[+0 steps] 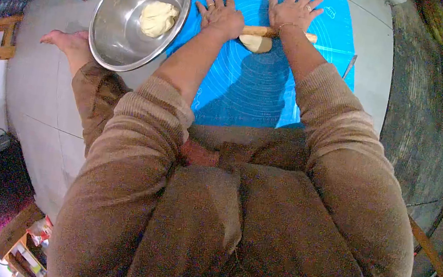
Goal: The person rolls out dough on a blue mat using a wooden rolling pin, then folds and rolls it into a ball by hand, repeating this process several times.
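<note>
A blue silicone mat (252, 86) lies on the tiled floor in front of me. On it sits a small piece of dough (255, 43) under a wooden rolling pin (257, 30). My left hand (220, 13) presses flat on the pin's left end, fingers spread. Flat on the pin's right end rests my right hand (293, 9), a ring on one finger. A steel bowl (116, 37) stands left of the mat with a lump of dough (158, 18) inside.
My bare foot (69, 42) rests on the tiles beside the bowl. A thin stick-like tool (349, 66) lies at the mat's right edge. A wooden stool (0, 36) stands far left, and a dark rough floor strip (420, 111) runs along the right.
</note>
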{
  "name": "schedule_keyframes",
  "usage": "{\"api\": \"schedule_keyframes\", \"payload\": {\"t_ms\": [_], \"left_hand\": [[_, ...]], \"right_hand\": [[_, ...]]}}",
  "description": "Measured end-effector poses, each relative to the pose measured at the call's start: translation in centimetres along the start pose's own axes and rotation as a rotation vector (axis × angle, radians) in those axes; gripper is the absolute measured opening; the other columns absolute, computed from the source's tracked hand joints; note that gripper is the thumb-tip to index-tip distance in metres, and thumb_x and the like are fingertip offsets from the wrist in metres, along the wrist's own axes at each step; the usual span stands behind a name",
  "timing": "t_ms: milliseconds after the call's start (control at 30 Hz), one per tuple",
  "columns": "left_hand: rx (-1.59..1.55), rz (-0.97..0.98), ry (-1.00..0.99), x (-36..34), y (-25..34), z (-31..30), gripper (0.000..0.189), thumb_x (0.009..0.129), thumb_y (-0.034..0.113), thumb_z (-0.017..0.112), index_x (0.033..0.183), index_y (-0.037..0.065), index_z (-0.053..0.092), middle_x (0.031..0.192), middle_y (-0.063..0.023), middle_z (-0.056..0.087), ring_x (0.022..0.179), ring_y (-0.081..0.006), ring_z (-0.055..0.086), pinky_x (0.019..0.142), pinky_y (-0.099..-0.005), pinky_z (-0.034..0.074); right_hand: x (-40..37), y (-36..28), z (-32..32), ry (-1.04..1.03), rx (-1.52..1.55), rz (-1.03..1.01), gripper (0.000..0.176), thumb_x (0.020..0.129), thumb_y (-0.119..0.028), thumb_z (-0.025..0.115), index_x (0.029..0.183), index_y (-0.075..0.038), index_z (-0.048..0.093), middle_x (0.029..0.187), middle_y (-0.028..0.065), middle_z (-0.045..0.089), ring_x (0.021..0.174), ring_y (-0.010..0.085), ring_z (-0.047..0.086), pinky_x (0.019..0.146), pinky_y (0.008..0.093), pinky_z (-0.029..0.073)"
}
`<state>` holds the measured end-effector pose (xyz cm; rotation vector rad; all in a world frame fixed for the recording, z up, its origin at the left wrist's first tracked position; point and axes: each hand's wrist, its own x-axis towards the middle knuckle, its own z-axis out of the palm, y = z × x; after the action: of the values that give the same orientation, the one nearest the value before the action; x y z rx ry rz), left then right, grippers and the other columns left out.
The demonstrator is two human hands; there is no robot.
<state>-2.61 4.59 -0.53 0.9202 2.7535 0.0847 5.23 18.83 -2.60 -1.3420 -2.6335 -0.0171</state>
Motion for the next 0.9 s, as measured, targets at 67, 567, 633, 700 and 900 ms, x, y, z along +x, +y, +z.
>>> {"api": "schedule_keyframes", "payload": {"t_ms": [67, 567, 633, 700, 900], "left_hand": [[-0.022, -0.005, 0.000, 0.5, 0.0, -0.3, 0.067, 0.094, 0.037, 0.038, 0.148, 0.007, 0.012, 0.153, -0.0212, -0.001, 0.140, -0.0430, -0.005, 0.111, -0.0575, -0.001], [0.021, 0.122, 0.230, -1.3, -0.5, 0.9, 0.065, 0.093, 0.039, 0.042, 0.144, 0.003, 0.024, 0.152, -0.0228, 0.008, 0.141, -0.0417, 0.001, 0.111, -0.0587, 0.000], [0.018, 0.151, 0.284, -2.9, -0.5, 1.2, 0.064, 0.093, 0.041, 0.041, 0.143, 0.003, 0.026, 0.152, -0.0224, 0.010, 0.141, -0.0413, 0.002, 0.111, -0.0586, 0.000], [0.038, 0.163, 0.264, -4.1, -0.6, 1.2, 0.064, 0.094, 0.042, 0.040, 0.143, 0.003, 0.026, 0.152, -0.0221, 0.010, 0.141, -0.0415, 0.002, 0.110, -0.0593, -0.001], [0.084, 0.169, 0.281, -6.1, -0.7, 1.3, 0.065, 0.095, 0.044, 0.036, 0.145, 0.004, 0.023, 0.152, -0.0218, 0.010, 0.141, -0.0412, 0.001, 0.108, -0.0621, -0.005]], "right_hand": [[0.4, -0.1, 0.1, 0.021, 0.003, 0.000, 0.075, 0.088, -0.062, 0.035, 0.141, -0.008, 0.036, 0.149, 0.0300, 0.012, 0.138, 0.0486, 0.005, 0.110, 0.0599, 0.005], [-1.9, 0.6, -0.4, 0.183, 0.195, -0.080, 0.077, 0.087, -0.057, 0.044, 0.139, -0.001, 0.036, 0.146, 0.0343, 0.015, 0.137, 0.0506, 0.006, 0.108, 0.0628, 0.006], [-3.4, 0.8, -1.4, 0.155, 0.202, -0.085, 0.077, 0.086, -0.058, 0.044, 0.139, -0.001, 0.036, 0.146, 0.0345, 0.014, 0.137, 0.0509, 0.007, 0.108, 0.0624, 0.006], [-4.8, 1.1, -2.2, 0.120, 0.203, -0.067, 0.078, 0.086, -0.058, 0.043, 0.139, -0.001, 0.036, 0.146, 0.0346, 0.014, 0.137, 0.0510, 0.007, 0.108, 0.0621, 0.006], [-7.2, 1.4, -2.5, 0.003, 0.126, 0.045, 0.081, 0.087, -0.062, 0.036, 0.142, -0.004, 0.031, 0.148, 0.0328, 0.012, 0.137, 0.0497, 0.007, 0.109, 0.0604, 0.007]]}}
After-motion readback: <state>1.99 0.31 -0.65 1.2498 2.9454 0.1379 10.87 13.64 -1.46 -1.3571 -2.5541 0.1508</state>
